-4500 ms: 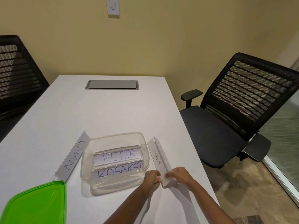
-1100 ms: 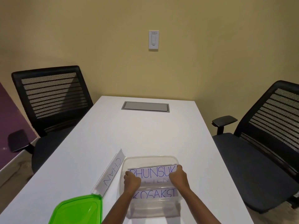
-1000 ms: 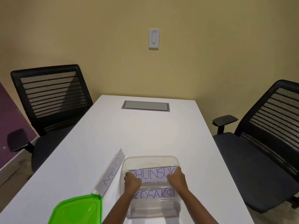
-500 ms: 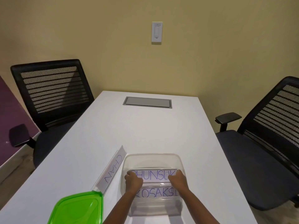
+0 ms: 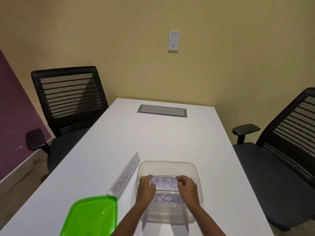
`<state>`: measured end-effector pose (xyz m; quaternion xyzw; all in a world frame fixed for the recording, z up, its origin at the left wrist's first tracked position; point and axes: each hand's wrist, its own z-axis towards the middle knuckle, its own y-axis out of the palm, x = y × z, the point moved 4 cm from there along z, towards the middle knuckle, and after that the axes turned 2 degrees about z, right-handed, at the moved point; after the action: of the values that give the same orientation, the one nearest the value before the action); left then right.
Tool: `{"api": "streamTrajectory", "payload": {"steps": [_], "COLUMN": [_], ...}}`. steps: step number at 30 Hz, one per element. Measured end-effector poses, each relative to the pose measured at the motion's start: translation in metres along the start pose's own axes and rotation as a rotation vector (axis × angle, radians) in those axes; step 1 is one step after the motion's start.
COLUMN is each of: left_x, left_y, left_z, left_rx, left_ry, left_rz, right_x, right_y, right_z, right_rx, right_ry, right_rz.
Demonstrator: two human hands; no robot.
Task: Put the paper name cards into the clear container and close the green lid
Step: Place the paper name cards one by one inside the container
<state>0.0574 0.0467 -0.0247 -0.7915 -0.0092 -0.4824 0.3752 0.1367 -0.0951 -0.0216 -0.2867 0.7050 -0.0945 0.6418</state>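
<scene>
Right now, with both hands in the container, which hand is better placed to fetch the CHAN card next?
Left. The left hand is nearer the CHAN card, which lies just outside the clear container's left wall. The right hand would probably have to cross over.

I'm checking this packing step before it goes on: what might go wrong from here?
The CHAN card lies outside the clear container, so it may get left out. The green lid overhangs the near table edge and may get knocked off. Both hands press the HUNS card, which may crease.
</scene>
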Motion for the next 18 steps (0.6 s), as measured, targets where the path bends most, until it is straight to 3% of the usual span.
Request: {"api": "streamTrajectory", "payload": {"steps": [3,8,13,18], "left_x": [0.001,-0.011,-0.037,-0.069], "left_y": [-0.018,-0.048,-0.076,-0.091], "left_z": [-0.014,-0.027,-0.032,-0.024], "left_rx": [0.105,0.248,0.362,0.257], "left_ry": [0.104,0.107,-0.011,-0.212], "left_rz": [-0.061,-0.12,-0.14,-0.091], "right_x": [-0.018,-0.047,-0.073,-0.09], "right_y": [0.01,0.037,0.074,0.116], "right_z": [-0.016,-0.04,-0.059,-0.074], "right_rx": [-0.02,-0.107,-0.256,-0.426], "right_ry": [-0.092,-0.235,-0.373,-0.449], "right_rz": [0.027,0.024,-0.133,-0.297]}}
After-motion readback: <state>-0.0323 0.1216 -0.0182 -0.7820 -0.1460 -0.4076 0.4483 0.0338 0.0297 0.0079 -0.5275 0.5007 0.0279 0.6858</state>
